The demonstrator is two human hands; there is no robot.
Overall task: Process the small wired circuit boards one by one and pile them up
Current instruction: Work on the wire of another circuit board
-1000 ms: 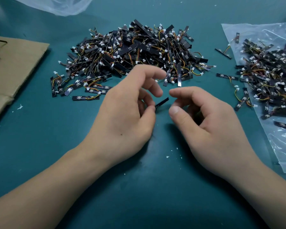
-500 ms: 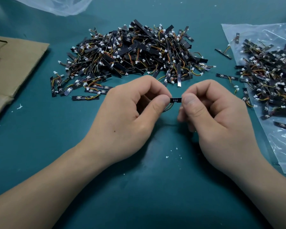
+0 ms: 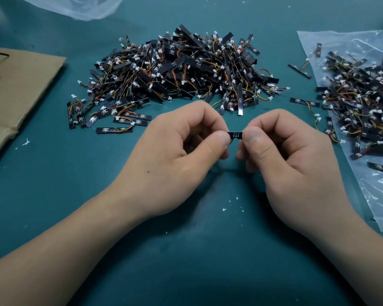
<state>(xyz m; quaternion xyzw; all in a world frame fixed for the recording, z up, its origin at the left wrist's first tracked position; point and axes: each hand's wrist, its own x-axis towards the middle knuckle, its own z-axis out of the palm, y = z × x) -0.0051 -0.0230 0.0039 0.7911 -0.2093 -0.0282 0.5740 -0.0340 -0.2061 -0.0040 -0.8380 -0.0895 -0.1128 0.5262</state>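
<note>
Both hands were pinching one small board (image 3: pixel 235 135) between them, above the green mat (image 3: pixel 186 250). Left hand (image 3: pixel 175 155) gripped its left end, thumb on top, fingers curled. Right hand (image 3: pixel 290 160) gripped the right end likewise. Big pile of boards (image 3: pixel 181 69) lay just beyond the hands; another pile (image 3: pixel 360 100) sat on a plastic bag (image 3: pixel 380 195) at right. Cardboard (image 3: pixel 16 89) at left.

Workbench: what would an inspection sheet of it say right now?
Surface: teal mat, dotted with white crumbs.
Job's things: one small board held at both ends; big pile behind; second pile on a clear bag at right.
Clutter: cardboard at left; loose boards between the piles.
Hands: left hand and right hand each pinch an end of the small board.
Cables: short coloured wires on the boards; no others seen.
Surroundings: clear plastic at the top edge.
</note>
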